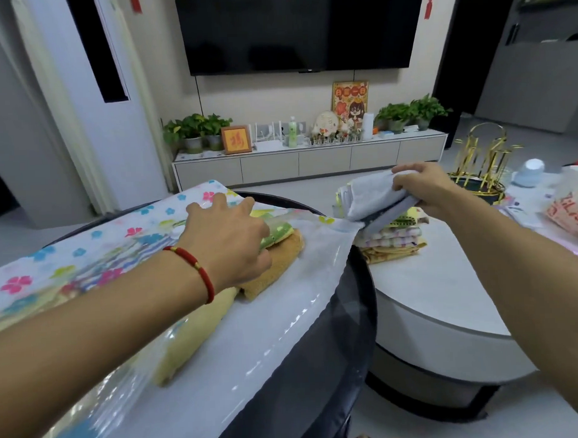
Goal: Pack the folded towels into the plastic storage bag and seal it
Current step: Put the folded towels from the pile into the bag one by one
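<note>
So this was somewhere mid-job, I'd say. Using the plastic storage bag (267, 285) as the reference: it lay flat across the dark round table (359, 301), flower-printed on its left part, clear toward its right. A few folded towels (282, 255) (orange-brown, green, a yellowish one nearer the camera) sat at the bag's middle, though I couldn't tell whether they were properly inside or only lying on the plastic. The left hand (226, 240), fingers spread, pressed down flat on them rather than gripping anything. Just right of the bag's far corner, the right hand (421, 188) had closed around a white and grey folded towel (375, 199), lifted off the remaining stack (393, 241) on the white table (441, 289). So several towels were left, and the sealing didn't look started.
</note>
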{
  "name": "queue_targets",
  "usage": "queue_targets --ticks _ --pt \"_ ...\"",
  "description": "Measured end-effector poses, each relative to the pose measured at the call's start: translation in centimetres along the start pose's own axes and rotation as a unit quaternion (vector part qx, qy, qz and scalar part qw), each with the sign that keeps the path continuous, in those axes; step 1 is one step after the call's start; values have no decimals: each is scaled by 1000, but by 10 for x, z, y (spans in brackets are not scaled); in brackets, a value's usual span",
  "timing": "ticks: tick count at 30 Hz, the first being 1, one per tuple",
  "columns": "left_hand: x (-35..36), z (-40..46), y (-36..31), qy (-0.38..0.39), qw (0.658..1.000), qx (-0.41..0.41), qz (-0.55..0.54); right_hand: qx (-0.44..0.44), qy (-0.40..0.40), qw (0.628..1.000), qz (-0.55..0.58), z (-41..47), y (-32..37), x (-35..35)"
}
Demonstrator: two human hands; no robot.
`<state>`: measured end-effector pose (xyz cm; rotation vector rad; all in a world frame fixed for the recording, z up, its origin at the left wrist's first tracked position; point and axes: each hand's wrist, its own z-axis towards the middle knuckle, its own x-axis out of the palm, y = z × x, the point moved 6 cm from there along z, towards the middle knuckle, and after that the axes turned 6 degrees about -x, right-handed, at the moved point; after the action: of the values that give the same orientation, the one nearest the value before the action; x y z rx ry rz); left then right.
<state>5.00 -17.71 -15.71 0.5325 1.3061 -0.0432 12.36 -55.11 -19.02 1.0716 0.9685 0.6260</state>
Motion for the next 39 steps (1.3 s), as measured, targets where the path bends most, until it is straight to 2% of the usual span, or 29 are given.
queue_targets --ticks 6,13,17,22,24,28,29,32,34,39 --pt "9 -55 31 42 998 -41 9 -99 42 993 57 -99 36 -29" --pt "11 -98 76 72 991 -98 -47 -82 188 972 118 -198 83 -12" --pt "-14 -98 100 43 992 -98 -68 -20 311 938 149 -245 103 33" --pt "-36 -90 119 27 988 -109 -109 4 400 901 165 -274 107 141" --pt "-42 -87 124 25 985 -115 -125 -5 387 894 224 -269 116 190" --pt "-53 -82 131 5 983 -117 -142 20 256 878 403 -247 115 269" --pt "-55 -81 133 0 983 -120 -142 32 241 883 401 -246 105 287" --pt "-53 -79 138 1 986 -119 -118 83 271 923 260 -261 61 332" --pt "-48 -79 136 7 990 -107 -93 94 295 924 225 -268 41 344" --pt "-38 -82 127 0 994 -78 -75 -49 294 950 95 -267 43 322"
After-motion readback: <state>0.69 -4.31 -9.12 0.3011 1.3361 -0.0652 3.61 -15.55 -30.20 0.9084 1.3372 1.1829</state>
